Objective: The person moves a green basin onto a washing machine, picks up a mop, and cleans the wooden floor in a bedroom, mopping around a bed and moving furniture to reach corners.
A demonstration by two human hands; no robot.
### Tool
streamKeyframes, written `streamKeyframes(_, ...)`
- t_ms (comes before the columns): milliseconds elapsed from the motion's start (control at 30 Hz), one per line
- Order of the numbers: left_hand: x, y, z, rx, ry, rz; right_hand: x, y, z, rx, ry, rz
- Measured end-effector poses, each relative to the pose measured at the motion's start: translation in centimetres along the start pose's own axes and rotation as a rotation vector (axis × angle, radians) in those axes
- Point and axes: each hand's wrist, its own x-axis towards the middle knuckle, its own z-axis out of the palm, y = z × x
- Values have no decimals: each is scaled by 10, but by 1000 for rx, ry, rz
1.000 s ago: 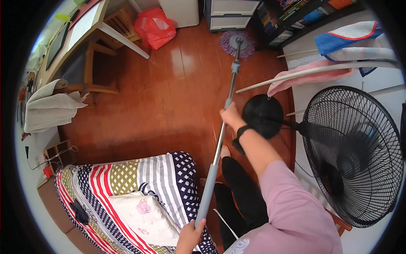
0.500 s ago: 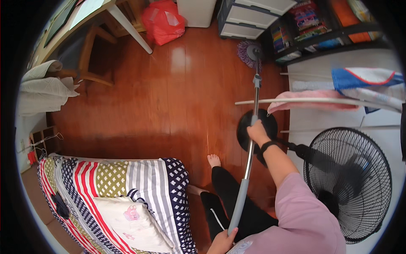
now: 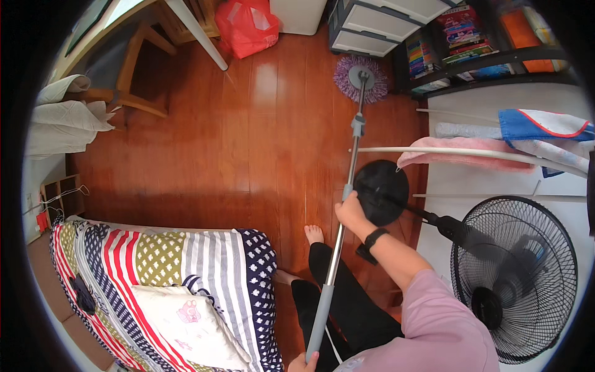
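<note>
A mop (image 3: 336,248) with a grey and silver pole slants from the lower middle up to the far side. Its round purple-and-white head (image 3: 375,87) lies on the reddish wooden floor (image 3: 248,136), close to a drawer unit. Halfway up the pole, my right hand (image 3: 352,211) is wrapped round it, a dark band on that wrist. My left hand (image 3: 304,363) closes round the grey lower end of the pole at the bottom edge, partly cut off by the frame.
Right of the pole stands a black fan (image 3: 514,279) on a round base (image 3: 382,192). A rack rail (image 3: 458,150) with towels reaches across. Drawers (image 3: 375,28), a bookshelf (image 3: 496,68), a red bag (image 3: 246,28) and a chair (image 3: 127,99) line the far side; a bed (image 3: 204,260) fills the lower left.
The mop head has swung left, away from the bookshelf, and now shows fully in front of the drawers. Both hands have shifted left with the pole.
</note>
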Motion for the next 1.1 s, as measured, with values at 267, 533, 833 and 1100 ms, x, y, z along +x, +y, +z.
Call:
streamKeyframes(267, 15, 18, 29, -26, 110, 73, 31, -11, -16, -6, -11, -67)
streamKeyframes(533, 68, -27, 47, -223, 61, 29, 61, -21, -10, 112, 6, 3)
streamKeyframes(833, -7, 12, 5, 53, -142, -162, -12, 14, -11, 26, -25, -4)
streamKeyframes(1100, 11, 98, 3, -137, -314, -11, 41, 47, -67, -108, 82, 37)
